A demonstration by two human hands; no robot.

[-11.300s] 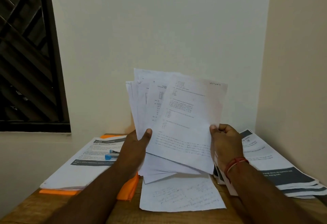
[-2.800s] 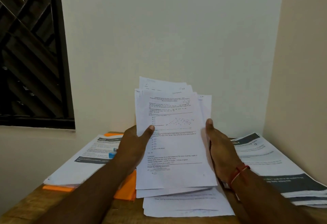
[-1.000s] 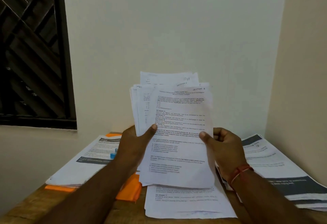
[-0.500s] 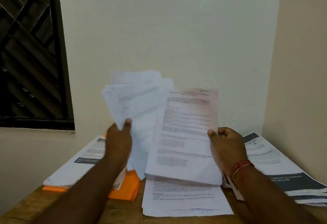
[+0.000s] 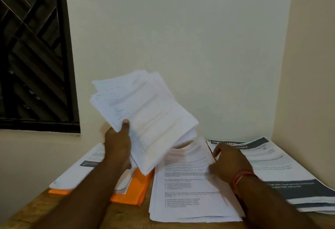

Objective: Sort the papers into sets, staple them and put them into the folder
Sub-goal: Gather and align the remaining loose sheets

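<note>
Head view: left hand (image 5: 117,143) grips paper sheaf (image 5: 145,112); right hand (image 5: 229,161) loosely curled on table stack (image 5: 186,192); print blurred.

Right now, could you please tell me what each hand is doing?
Left hand: closed on the raised sheaf of papers.
Right hand: laying a sheet on the middle pile; grip unclear.

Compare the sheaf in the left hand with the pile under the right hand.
The sheaf is held in the air, tilted and fanned, gripped by the left hand. The pile lies flat on the table, fairly squared, with the right hand at its edge. Both are white printed sheets.
</note>
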